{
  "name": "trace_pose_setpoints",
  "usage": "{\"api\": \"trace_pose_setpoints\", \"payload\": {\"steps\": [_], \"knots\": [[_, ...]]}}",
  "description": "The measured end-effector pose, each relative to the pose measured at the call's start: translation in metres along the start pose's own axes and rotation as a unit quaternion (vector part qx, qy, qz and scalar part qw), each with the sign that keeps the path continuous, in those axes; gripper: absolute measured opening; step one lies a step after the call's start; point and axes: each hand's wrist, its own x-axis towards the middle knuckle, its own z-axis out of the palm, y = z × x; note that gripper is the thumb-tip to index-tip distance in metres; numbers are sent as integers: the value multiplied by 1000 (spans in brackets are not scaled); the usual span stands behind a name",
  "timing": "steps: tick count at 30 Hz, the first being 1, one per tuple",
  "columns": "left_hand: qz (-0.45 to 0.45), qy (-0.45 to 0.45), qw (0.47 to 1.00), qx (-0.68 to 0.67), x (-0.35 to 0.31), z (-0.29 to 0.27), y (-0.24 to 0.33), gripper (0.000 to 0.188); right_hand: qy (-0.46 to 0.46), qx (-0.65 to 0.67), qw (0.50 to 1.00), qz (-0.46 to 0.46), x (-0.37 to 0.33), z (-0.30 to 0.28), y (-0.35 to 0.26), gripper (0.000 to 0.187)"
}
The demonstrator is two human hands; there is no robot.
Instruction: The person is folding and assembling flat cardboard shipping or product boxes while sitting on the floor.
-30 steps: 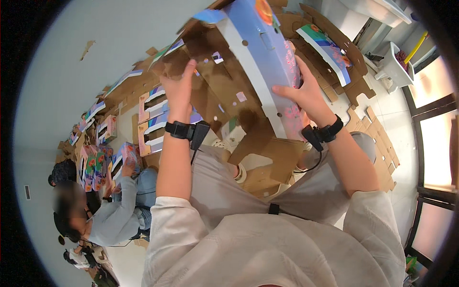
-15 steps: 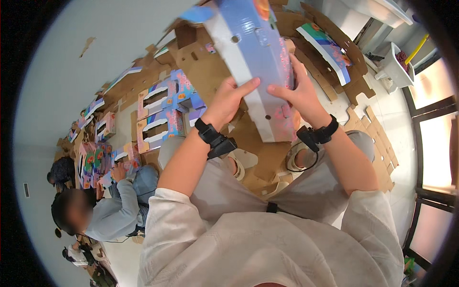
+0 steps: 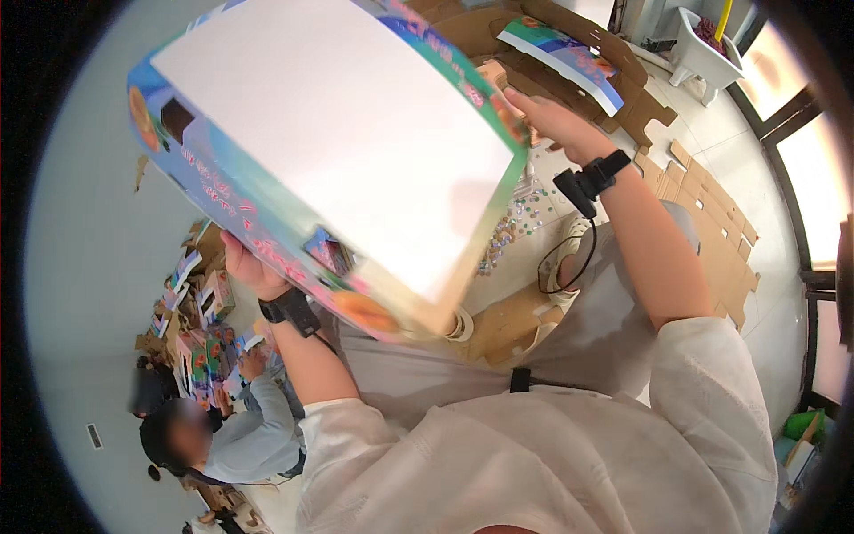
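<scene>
A large printed cardboard box (image 3: 338, 133), blue, green and pink with a broad white panel, is tilted in front of me and fills the upper middle of the head view. My left hand (image 3: 253, 267) grips its lower left side, the fingers partly hidden behind it. At the right edge, my right hand (image 3: 569, 129) holds the box near a corner. Dark cut-outs show in the printed side. The box is slightly blurred by motion.
Brown cardboard sheets (image 3: 698, 222) lie on the floor to my right. A printed strip (image 3: 569, 67) rests on cardboard at the far right, near a white mop bucket (image 3: 703, 53). Small round pieces (image 3: 507, 231) are scattered by my feet. At left, a seated person (image 3: 245, 432) handles printed boxes.
The box has swung from a narrow side view to its broad white panel and moved left. My left hand has shifted left and lower; my right hand stays near the right edge.
</scene>
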Motion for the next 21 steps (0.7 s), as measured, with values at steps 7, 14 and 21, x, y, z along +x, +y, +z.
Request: {"api": "trace_pose_setpoints", "payload": {"steps": [7, 14, 21], "knots": [[-108, 232, 901, 350, -3, -47, -6, 40, -34, 458, 879, 127, 31, 59, 45, 76], [-139, 336, 857, 365, -23, -84, 12, 36, -133, 452, 878, 80, 37, 69, 39, 77], [-165, 410, 874, 204, -36, -105, 41, 38, -65, 484, 872, -12, 30, 73, 27, 66]]}}
